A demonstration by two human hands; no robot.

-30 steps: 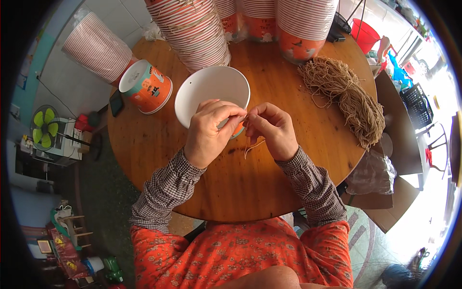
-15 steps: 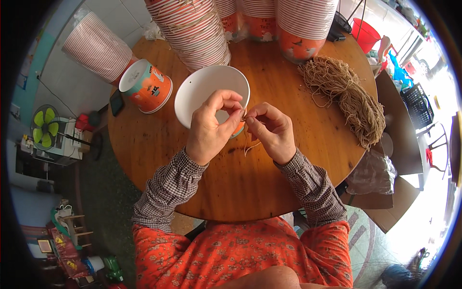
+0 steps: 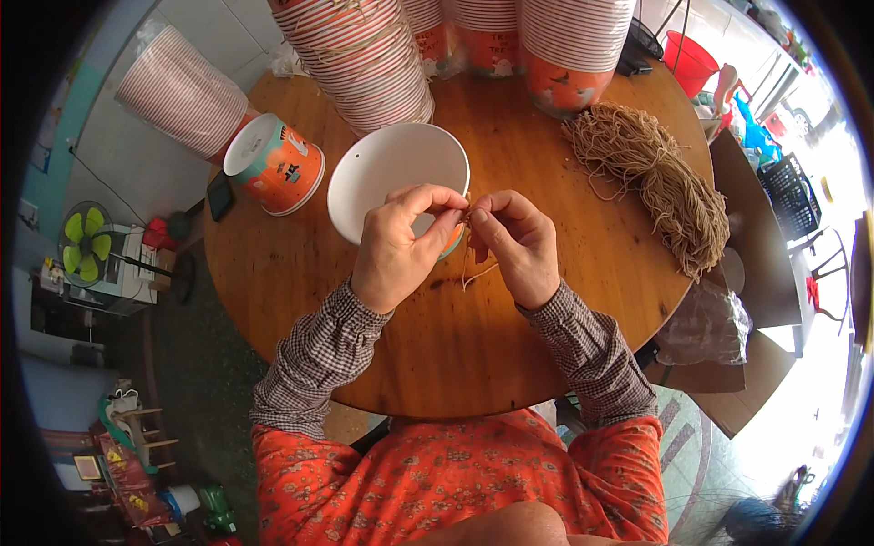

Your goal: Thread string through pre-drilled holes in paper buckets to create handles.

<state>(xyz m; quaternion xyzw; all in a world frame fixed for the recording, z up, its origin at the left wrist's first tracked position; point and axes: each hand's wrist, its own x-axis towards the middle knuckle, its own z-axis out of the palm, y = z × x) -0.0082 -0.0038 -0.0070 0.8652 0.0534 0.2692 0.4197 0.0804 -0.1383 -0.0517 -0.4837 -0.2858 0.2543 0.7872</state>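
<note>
A white-lined paper bucket (image 3: pixel 382 168) leans on its side in the middle of the table, its open mouth toward me and a small hole near its rim. At the right side of that rim, my left hand (image 3: pixel 399 246) pinches a thin tan cord (image 3: pixel 467 278) between thumb and fingertips. My right hand (image 3: pixel 523 253) pinches the same cord just beside it, the fingertips of both hands almost touching. A loose tail of cord hangs below them onto the wood. The exact loop or knot between the fingers is too small to make out.
On the round wooden table (image 3: pixel 437 364), a hank of tan cord (image 3: pixel 660 191) lies at the right. Tall bucket stacks (image 3: pixel 364 68) stand at the back. An upside-down orange and teal bucket (image 3: pixel 278 168) and a phone (image 3: pixel 219 197) sit at the left. Cardboard boxes (image 3: pixel 760 246) stand beyond the right edge.
My right fingers have closed further on the cord and moved slightly in toward the left hand. My left fingers have curled down a little. The bucket has barely shifted.
</note>
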